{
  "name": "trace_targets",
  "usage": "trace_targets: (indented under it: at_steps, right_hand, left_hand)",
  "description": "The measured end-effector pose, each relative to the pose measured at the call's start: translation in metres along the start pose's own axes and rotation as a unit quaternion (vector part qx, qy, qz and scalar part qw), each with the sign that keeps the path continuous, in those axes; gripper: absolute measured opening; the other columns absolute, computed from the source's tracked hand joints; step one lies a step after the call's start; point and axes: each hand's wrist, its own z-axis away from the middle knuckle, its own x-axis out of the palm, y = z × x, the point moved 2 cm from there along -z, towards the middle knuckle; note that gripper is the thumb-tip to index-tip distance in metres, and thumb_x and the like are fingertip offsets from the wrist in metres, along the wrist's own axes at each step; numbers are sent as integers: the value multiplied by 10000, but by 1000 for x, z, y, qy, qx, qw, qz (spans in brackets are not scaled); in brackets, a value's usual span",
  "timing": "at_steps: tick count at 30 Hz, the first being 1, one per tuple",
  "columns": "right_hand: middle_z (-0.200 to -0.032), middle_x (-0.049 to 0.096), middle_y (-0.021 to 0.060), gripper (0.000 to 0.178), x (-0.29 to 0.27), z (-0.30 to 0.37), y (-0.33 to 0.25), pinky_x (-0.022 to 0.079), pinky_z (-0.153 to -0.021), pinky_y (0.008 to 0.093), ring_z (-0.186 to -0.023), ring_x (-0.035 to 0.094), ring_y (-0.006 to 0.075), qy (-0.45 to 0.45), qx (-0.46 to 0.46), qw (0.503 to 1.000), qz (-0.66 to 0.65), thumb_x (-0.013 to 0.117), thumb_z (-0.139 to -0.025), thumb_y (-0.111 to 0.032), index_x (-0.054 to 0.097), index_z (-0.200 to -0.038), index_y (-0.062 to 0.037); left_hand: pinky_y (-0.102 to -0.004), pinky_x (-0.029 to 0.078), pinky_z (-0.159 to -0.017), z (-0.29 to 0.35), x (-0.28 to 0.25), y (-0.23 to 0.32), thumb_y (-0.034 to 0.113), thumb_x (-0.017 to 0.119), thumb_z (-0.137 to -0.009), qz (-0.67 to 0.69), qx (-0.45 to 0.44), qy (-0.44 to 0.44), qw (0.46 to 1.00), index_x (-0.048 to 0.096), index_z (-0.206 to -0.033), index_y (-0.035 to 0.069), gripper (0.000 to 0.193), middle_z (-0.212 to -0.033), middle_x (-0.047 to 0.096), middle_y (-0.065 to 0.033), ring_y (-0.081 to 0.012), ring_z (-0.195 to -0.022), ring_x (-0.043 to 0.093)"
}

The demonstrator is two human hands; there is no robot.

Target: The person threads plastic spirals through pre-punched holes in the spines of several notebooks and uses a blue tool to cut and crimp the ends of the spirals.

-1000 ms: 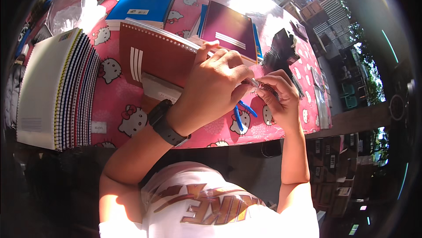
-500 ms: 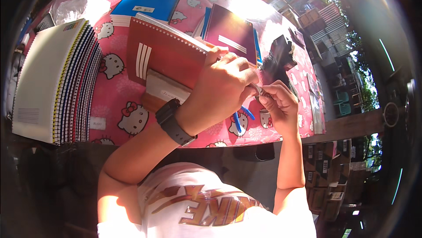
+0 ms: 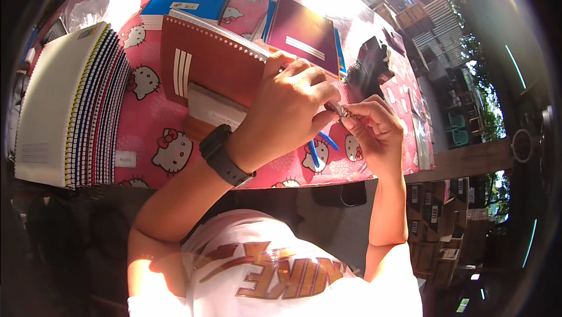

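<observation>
Left hand [image 3: 293, 103], curled, grips the notebook [image 3: 213, 59]; right hand [image 3: 380, 135], nearly closed, pinches the coil [image 3: 345, 114] by the table's [image 3: 278, 165] front edge.

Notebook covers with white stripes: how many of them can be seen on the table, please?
2. One is the reddish-brown cover, beside the left hand; the other is the purple cover, farther back on the pink table. Others may be hidden underneath.

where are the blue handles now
In the head view, the blue handles lie just right of centre on the pink tablecloth, between left hand and right hand.
</observation>
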Motion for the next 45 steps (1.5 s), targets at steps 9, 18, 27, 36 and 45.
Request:
trace_targets:
  at_steps: [9, 18, 27, 36, 45]
  right_hand:
    - [-940, 561, 14, 164, -4, -1, -2, 453, -654, 208, -750, 531, 63, -99, 89, 987, -88, 665, -883, -99, 619, -1013, -10]
    - [-842, 589, 113, 139, -8, 3, -10, 479, -659, 355, -754, 605, 305, -108, 20, 987, 116, 604, -918, -136, 590, -892, 0]
    - [-773, 559, 107, 172, 0, 5, -18, 445, -625, 360, -718, 576, 287, -93, -36, 993, 56, 626, -900, -174, 563, -924, -15]
    - [-817, 662, 75, 287, -18, 11, 29, 496, -658, 294, -713, 622, 141, -100, 28, 992, -68, 591, -947, -259, 565, -1141, -49]
    - [-1266, 526, 206, 702, -36, 47, 219, 419, -989, 411, -1149, 502, 313, 75, 295, 930, 205, 765, -737, -430, 518, -1264, -38]
  left_hand:
    - [-382, 342, -902, 2, -6, 3, 226, 774, -694, -1, -13, -6, 1000, 658, -843, 169, 197, -785, 607, 21, -177, -818, 586]
    - [-427, 298, -938, 3, -18, 20, 256, 774, -709, -32, -14, -59, 998, 662, -860, 170, 207, -756, 588, 24, -178, -766, 573]
    - [-433, 266, -949, 4, -25, 19, 260, 724, -777, -7, -6, -94, 995, 672, -953, 198, 193, -797, 636, 36, -169, -803, 593]
    - [-476, 229, -973, 4, -24, 26, 220, 691, -825, -69, 12, -140, 988, 643, -979, 192, 164, -839, 647, 55, -163, -850, 602]
    - [-420, 255, -923, 2, -22, 21, 225, 653, -851, -90, 26, -132, 987, 655, -959, 184, 116, -729, 588, 58, -148, -756, 574]
